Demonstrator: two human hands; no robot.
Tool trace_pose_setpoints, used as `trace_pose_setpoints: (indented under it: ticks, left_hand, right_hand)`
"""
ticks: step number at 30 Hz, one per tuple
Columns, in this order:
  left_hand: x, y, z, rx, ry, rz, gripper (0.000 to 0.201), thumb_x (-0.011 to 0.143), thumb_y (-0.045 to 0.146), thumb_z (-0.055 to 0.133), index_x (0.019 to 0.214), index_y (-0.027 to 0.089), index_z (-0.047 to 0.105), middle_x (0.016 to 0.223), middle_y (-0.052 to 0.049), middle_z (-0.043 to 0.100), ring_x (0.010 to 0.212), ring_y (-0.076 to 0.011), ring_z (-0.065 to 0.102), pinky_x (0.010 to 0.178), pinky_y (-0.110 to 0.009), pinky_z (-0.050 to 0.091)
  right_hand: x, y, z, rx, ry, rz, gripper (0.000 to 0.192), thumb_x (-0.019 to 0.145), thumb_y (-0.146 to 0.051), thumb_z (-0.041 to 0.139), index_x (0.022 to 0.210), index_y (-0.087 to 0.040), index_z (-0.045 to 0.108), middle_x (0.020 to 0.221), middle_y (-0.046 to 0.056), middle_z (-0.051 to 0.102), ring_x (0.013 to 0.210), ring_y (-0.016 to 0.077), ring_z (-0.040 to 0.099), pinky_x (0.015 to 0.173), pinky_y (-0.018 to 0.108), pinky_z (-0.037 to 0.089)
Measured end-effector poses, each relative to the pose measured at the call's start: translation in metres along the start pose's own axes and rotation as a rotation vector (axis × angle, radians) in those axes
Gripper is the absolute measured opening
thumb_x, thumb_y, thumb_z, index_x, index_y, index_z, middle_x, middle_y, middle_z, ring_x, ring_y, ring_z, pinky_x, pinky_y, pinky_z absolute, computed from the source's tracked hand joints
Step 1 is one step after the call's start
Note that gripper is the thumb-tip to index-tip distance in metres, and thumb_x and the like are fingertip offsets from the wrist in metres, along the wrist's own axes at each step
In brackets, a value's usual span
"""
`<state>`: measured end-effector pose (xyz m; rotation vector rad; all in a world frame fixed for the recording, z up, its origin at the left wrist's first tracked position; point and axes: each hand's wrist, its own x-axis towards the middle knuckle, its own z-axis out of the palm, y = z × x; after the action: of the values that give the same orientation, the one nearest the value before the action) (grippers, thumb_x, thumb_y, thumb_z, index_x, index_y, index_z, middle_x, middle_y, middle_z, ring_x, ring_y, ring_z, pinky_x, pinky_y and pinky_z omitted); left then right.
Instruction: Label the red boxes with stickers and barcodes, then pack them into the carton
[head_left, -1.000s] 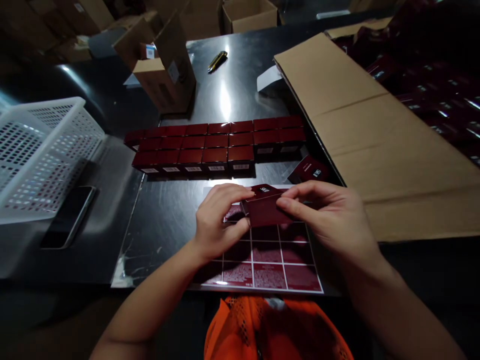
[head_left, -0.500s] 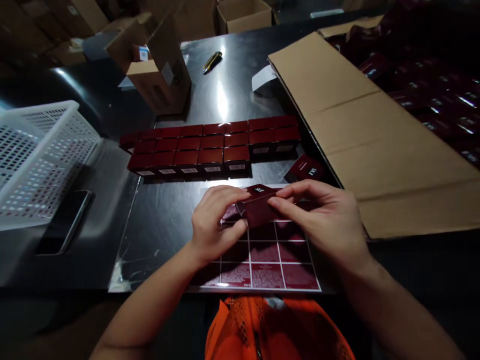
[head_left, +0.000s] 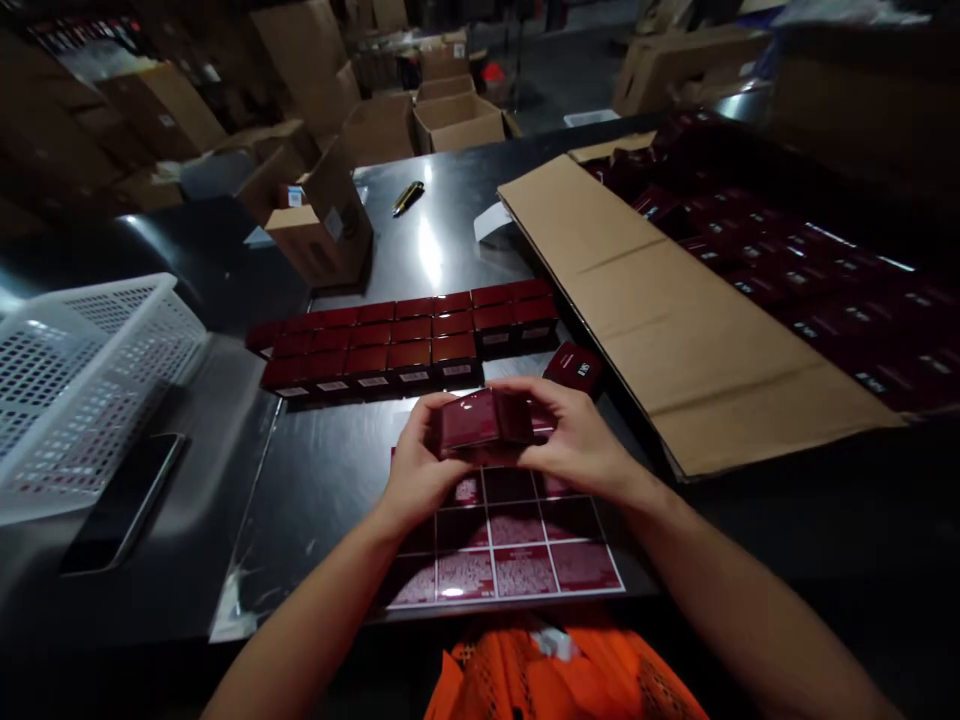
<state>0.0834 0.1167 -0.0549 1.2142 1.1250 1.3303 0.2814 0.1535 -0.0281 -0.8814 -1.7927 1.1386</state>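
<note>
We hold one small dark red box [head_left: 480,424] up off the metal table [head_left: 330,480], between both hands and just above the sticker sheet [head_left: 510,545]. Left hand [head_left: 420,470]: fingers curled round the box's left end, thumb on its near face. Right hand [head_left: 577,440]: fingers wrapped over the top and right end, pressed on it. Progress, as we judge it: three tidy rows of red boxes [head_left: 405,340] stand behind the hands, white labels showing on the near faces of the front row, so a good batch looks finished. One loose box [head_left: 574,365] lies tilted just right of the rows. The sheet shows a grid of red labels, most apparently in place; whether the top cells under the hands are bare we cannot tell. Far more boxes lie in a mass [head_left: 810,290] on the right, beyond the flattened cardboard [head_left: 675,310], so most of the work seems left. Containers: white perforated basket [head_left: 82,380] at left, nothing visible inside from this angle; open cardboard carton [head_left: 322,220] behind the rows, contents not visible; another open carton [head_left: 457,120] farther back looks hollow. A phone [head_left: 124,500] lies beside the basket, a utility knife [head_left: 407,197] near the far edge.
</note>
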Motion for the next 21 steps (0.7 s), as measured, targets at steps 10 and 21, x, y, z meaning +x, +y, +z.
trace_pose_setpoints:
  ticks: [10,21]
  left_hand:
    - [0.007,-0.018,0.000,0.433,-0.004,-0.036,0.059,0.071,0.029,0.079,0.123,0.024,0.053,0.113,-0.007,0.062,0.086,-0.0168,0.065,0.072,-0.032,0.057]
    - [0.002,-0.032,0.000,0.788,-0.148,0.136,0.048,0.080,0.027,0.072,0.124,0.022,0.054,0.116,-0.009,0.066,0.109,-0.0259,0.064,0.096,-0.046,0.052]
  right_hand:
    - [0.025,0.042,-0.009,-0.625,0.413,-0.125,0.050,0.072,-0.011,0.070,0.121,-0.022,0.068,0.111,0.010,0.058,0.102,0.0260,0.063,0.095,0.042,0.055]
    - [0.047,0.067,0.017,-0.794,0.361,-0.078,0.034,0.081,-0.005,0.060,0.113,-0.018,0.061,0.112,0.015,0.056,0.104,0.0314,0.061,0.092,0.049,0.055]
